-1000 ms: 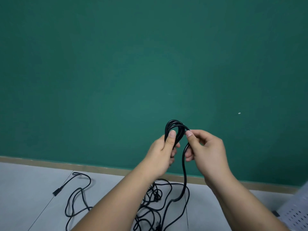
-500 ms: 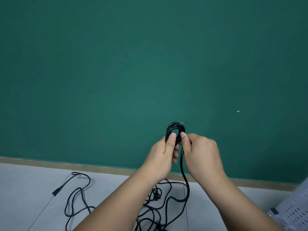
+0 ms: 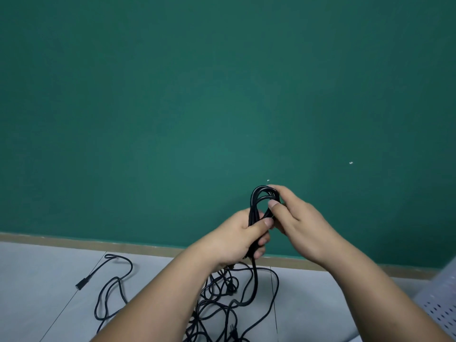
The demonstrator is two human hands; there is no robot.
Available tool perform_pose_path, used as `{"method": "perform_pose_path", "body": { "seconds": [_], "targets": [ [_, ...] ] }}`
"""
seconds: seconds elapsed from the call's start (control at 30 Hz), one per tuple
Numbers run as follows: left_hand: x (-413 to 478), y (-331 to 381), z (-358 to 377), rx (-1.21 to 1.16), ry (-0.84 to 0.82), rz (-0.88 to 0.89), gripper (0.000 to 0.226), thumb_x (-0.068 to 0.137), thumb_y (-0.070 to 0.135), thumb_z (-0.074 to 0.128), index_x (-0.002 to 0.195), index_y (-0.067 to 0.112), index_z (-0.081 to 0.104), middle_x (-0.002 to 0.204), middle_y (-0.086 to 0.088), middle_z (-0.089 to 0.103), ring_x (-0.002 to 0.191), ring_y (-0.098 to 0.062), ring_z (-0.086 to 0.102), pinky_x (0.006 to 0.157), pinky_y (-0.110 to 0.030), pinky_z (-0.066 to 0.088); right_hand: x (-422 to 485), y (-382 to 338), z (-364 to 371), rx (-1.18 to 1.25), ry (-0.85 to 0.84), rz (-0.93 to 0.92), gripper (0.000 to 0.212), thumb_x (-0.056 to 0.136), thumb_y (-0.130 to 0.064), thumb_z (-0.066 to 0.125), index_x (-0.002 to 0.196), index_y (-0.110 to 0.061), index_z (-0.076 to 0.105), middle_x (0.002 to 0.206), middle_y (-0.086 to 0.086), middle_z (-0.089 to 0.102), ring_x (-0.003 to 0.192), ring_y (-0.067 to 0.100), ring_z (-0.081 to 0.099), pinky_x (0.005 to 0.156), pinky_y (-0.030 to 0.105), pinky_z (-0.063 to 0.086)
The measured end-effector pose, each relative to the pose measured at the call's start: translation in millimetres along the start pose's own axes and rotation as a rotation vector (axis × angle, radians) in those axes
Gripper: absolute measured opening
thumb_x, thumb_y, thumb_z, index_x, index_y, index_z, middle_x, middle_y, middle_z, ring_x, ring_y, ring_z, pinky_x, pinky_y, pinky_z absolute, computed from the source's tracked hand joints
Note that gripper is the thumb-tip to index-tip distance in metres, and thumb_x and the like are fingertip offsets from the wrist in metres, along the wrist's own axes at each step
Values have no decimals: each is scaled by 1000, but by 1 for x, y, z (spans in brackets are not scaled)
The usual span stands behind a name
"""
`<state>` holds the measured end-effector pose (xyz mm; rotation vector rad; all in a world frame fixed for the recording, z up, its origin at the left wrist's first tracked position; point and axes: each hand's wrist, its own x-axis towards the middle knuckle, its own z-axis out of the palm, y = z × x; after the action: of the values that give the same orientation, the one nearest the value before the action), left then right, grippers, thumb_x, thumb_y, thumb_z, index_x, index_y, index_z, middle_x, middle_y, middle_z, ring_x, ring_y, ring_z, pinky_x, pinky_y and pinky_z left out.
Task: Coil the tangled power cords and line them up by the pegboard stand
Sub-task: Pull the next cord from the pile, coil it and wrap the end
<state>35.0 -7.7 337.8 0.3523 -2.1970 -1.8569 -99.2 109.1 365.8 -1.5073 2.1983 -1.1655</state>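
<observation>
Coiling in progress, read from left to right. At lower left, a plug end (image 3: 80, 285) and its slack cord loop (image 3: 108, 296) lie on the grey floor (image 3: 37, 292), not yet gathered. At lower centre, the tangled cords (image 3: 222, 304) lie heaped on the floor, partly behind the forearms. Just right of centre, the left hand (image 3: 234, 240) grips the lower part of a small coil (image 3: 255, 201), thumb and fingers curled round its bundled turns. Immediately to the right, the right hand (image 3: 299, 223) pinches the top loop of the coil between thumb and fingers. One strand (image 3: 255, 275) hangs from the coil down to the heap, so this cord is judged only partly wound. At the lower right corner stands a white perforated panel, taken to be the pegboard stand (image 3: 444, 314); no finished coils show beside its visible part, so the lining-up appears not begun. How many cords make up the heap cannot be told: the bottom edge cuts it off, the arms cover part of it, and the stand is mostly out of frame
</observation>
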Motion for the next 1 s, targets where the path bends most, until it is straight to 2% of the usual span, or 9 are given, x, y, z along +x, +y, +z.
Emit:
{"method": "perform_pose_path", "body": {
  "seconds": [0.07, 0.13, 0.27, 0.4, 0.6, 0.67, 0.77, 0.87, 1.0],
  "targets": [
    [-3, 2, 0, 12, -63, -11, 16, 114, 18, 42, 101, 12, 48, 71, 1, 46, 57, -19, 49, 63, -32, 45, -3, -1, -5, -83, -31, -38, 47, 101, -63, 45, 146, -49, 43, 99, -20, 71, 94, 3, 65, 87, 31, 50],
    [-6, 5, 2, -23, -134, -16, 17, 114, 17, 43, 99, 10, 47, 73, -1, 48, 60, -21, 55, 68, -36, 55, -2, -2, -8, -114, -2, -87, 46, 97, -68, 45, 140, -50, 47, 100, -15, 73, 95, 7, 67, 88, 34, 53],
    [-7, 6, 4, -58, -144, -34, 23, 114, 17, 45, 94, 6, 51, 77, -4, 57, 66, -26, 66, 73, -42, 61, 3, 4, -5, -43, 75, -135, 14, 105, -46, 54, 112, -39, 64, 97, -17, 73, 92, 5, 67, 85, 31, 54],
    [-5, 5, 5, -23, -79, -5, 22, 113, 20, 48, 92, 14, 47, 73, 1, 43, 57, -17, 44, 61, -36, 57, 7, 4, 0, 213, 35, -126, 14, 109, -29, 55, 104, -29, 68, 91, -12, 70, 86, 6, 61, 80, 26, 48],
    [-5, 0, -4, 164, -75, -42, 21, 110, 28, 56, 94, 16, 48, 63, 10, 39, 52, -14, 38, 55, -35, 53, -1, 4, 2, -68, 32, -123, 26, 104, -55, 49, 127, -54, 60, 84, -15, 70, 78, 7, 64, 76, 33, 55],
    [-6, 0, -5, 224, -114, -41, 24, 108, 29, 59, 91, 16, 49, 59, 13, 41, 51, -14, 39, 54, -36, 53, -1, 3, 2, -71, 45, -138, 22, 100, -60, 53, 115, -51, 66, 82, -16, 71, 76, 7, 65, 74, 34, 56],
    [-7, 2, -2, 207, -105, -15, 26, 106, 28, 63, 87, 19, 48, 61, 6, 39, 52, -17, 36, 51, -32, 51, 2, 3, 5, -6, 79, -130, 20, 102, -49, 59, 90, -35, 66, 73, -13, 68, 67, 8, 59, 67, 32, 50],
    [-6, 5, 0, 71, -39, 8, 28, 104, 30, 65, 84, 24, 47, 63, 4, 34, 52, -17, 30, 48, -29, 46, 5, 1, 7, 159, 169, -118, 23, 106, -36, 59, 86, -27, 68, 66, -16, 62, 61, 4, 51, 61, 25, 41],
    [-3, 10, 7, -86, 68, 36, 23, 106, 26, 62, 92, 17, 48, 59, 5, 33, 47, -13, 30, 46, -28, 39, 6, -5, 17, 474, 305, -62, 32, 109, -38, 55, 86, -21, 69, 61, -13, 49, 59, 10, 41, 59, 30, 35]
  ]
}}
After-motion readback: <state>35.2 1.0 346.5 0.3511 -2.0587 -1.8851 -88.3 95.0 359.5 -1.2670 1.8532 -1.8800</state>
